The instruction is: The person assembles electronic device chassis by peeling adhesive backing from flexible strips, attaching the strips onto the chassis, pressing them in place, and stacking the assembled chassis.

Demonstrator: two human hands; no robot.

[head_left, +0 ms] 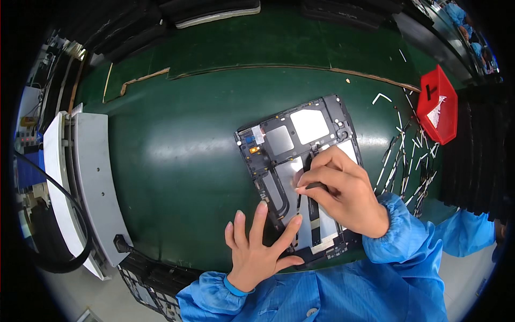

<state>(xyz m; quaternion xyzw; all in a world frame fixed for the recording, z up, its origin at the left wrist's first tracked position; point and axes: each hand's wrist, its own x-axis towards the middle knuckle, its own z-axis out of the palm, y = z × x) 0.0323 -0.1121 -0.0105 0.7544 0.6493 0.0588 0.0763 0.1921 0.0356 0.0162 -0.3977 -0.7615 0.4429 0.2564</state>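
Observation:
An opened flat electronic device (280,140), with a black frame and silver panels, lies tilted on the green table in front of me. My right hand (343,188) is over its middle, thumb and fingers pinched on a slim black piece (316,186); its exact kind is partly hidden by the fingers. From that pinch a narrow dark strip (298,203) runs down along the silver panel. My left hand (253,249) has its fingers spread at the device's lower left edge, and a fingertip touches the strip. A wide black ribbon cable (314,221) lies beside the strip.
Many thin white and black strips (399,153) are scattered on the right. Beyond them stands a red bin (439,104) with white pieces inside, beside stacked black trays (472,155). A pale grey equipment panel (96,182) borders the left. Another blue sleeve (465,233) shows at right.

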